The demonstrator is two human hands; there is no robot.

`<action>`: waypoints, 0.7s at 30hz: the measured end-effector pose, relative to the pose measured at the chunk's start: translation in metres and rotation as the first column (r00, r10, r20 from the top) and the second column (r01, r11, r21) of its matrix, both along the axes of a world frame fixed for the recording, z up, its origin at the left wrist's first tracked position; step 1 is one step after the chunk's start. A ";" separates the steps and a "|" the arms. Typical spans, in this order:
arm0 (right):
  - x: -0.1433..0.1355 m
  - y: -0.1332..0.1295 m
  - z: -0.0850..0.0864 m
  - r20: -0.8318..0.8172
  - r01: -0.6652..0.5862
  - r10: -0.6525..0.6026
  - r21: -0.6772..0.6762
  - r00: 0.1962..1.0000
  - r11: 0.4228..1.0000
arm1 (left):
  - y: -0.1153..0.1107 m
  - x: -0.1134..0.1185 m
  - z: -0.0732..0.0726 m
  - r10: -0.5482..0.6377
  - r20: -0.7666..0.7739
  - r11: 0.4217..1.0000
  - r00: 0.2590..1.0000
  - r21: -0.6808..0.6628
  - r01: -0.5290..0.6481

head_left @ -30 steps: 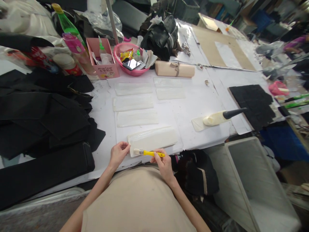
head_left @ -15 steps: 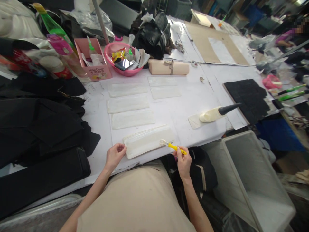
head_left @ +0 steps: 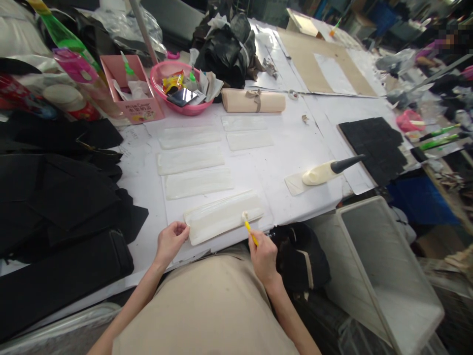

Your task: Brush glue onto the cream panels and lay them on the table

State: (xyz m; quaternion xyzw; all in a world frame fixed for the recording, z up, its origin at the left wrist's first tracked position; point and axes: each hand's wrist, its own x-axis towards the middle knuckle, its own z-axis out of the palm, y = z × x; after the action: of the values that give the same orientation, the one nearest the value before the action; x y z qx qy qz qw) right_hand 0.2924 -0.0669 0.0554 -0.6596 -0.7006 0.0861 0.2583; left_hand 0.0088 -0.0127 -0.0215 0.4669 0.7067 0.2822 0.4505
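A pale rectangular strip [head_left: 218, 219] with a wet-looking sheen lies near the table's front edge. My left hand [head_left: 172, 241] is closed, thumb and finger pinching the strip's left end. In my right hand [head_left: 263, 254] is a small brush [head_left: 247, 225] with a yellow handle; its whitish bristles touch the strip near the right end. Several similar strips [head_left: 199, 183] lie flat behind it. To the right, a cream-coloured bottle [head_left: 318, 173] with a long black nozzle lies on its side on a small pale sheet [head_left: 293, 185].
Black fabric pieces [head_left: 55, 192] cover the left side. At the back stand a pink box [head_left: 142, 116], a pink basin [head_left: 192, 109] and a rolled beige bundle [head_left: 236, 101]. A black stack [head_left: 373, 150] lies right, above a large whitish bin [head_left: 358, 256].
My right hand has moved left and the brush has turned more upright, its bristles still at the strip's right part. My left hand stays at the strip's left end. The view has shifted slightly.
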 end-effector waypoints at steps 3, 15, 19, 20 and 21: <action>-0.026 -0.004 0.003 -0.158 -0.208 0.195 -0.077 0.968 0.975 | 0.000 0.000 0.000 0.003 0.011 1.000 1.000 -0.010 -0.003; 0.037 -0.004 -0.005 -0.387 0.194 -0.252 -0.183 0.887 0.964 | 0.002 -0.001 0.005 -0.032 -0.037 0.999 0.999 -0.016 0.031; 0.058 0.004 -0.004 -0.205 0.303 -0.298 -0.008 0.932 0.953 | 0.001 -0.001 0.003 -0.025 -0.018 0.999 1.000 -0.026 0.025; 0.058 0.007 -0.004 -0.152 0.301 -0.293 0.032 0.944 0.953 | 0.001 -0.001 0.003 -0.020 -0.014 0.999 1.000 -0.028 0.020; 0.056 0.010 -0.005 -0.096 0.289 -0.283 0.061 0.954 0.955 | 0.001 -0.001 0.003 -0.014 -0.012 0.999 1.000 -0.030 0.014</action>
State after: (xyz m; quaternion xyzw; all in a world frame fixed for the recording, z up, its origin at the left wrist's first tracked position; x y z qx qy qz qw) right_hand 0.3483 -0.0570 0.0506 -0.7395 -0.5888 0.0499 0.3224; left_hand 0.0078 -0.0120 -0.0189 0.4668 0.7103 0.2653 0.4550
